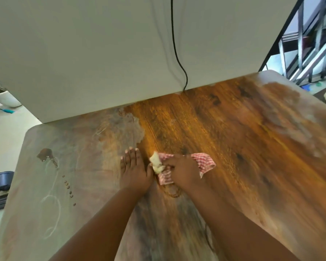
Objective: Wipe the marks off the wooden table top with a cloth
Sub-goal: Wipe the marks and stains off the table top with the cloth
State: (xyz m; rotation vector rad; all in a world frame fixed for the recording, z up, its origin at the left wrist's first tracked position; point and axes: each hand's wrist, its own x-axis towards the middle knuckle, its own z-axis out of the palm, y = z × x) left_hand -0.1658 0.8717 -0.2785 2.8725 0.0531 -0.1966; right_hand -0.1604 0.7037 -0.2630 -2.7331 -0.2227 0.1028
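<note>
The wooden table top point(243, 147) fills most of the view. Its middle strip looks bright orange-brown, while the left part and the far right are dull and hazy. A brown spill point(45, 154) with a trail of drops point(69, 189) and pale chalky scribbles point(53, 210) marks the left part. My right hand point(183, 172) grips a bunched red-and-white checked cloth point(203, 162) against the table near the centre. My left hand point(134, 170) lies flat on the wood just left of the cloth, fingers straight. A ring-shaped mark point(174, 192) shows below the cloth.
A white wall panel point(102, 53) stands along the table's far edge, with a black cable point(177, 53) hanging down it. A white plant pot point(4, 97) and a dark pot point(2, 180) sit on the floor at left. Metal racking point(313, 40) stands at the far right.
</note>
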